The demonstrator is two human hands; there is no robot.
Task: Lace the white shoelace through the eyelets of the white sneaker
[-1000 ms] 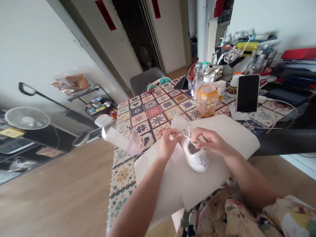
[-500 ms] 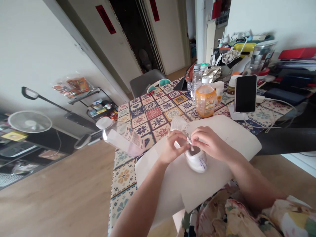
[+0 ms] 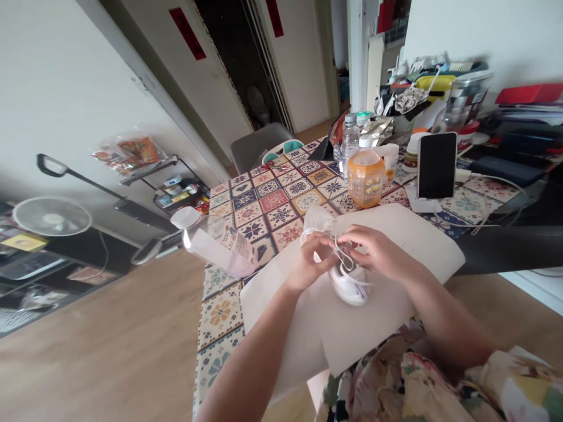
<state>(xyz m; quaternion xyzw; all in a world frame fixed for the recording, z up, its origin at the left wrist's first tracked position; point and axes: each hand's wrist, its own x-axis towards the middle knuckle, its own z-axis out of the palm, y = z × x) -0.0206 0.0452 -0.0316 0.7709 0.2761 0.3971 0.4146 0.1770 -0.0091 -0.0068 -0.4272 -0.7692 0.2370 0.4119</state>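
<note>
A white shoe (image 3: 350,291) stands on white sheets of paper, its heel towards me and its toe pointing away. A looped white shoelace (image 3: 346,259) hangs over its opening. My left hand (image 3: 309,262) is at the left of the shoe, thumb and fingertips closed on the shoelace. From the right, my right hand (image 3: 376,249) pinches the lace near the same spot, its fingers bent. The hands partly cover the tongue and the lace holes, so the exact grip of the fingertips is hard to see.
White paper (image 3: 396,234) covers the near part of the patterned tablecloth (image 3: 281,202). A large clear bottle (image 3: 224,246) stands on the left. Beyond the paper are an orange-filled jar (image 3: 366,179), a water bottle (image 3: 350,140) and a propped phone (image 3: 437,166) with a cable.
The lace between my hands has opened into a larger, looser loop over the shoe's opening. My right fingers have spread slightly; both hands stay at nearly the same place.
</note>
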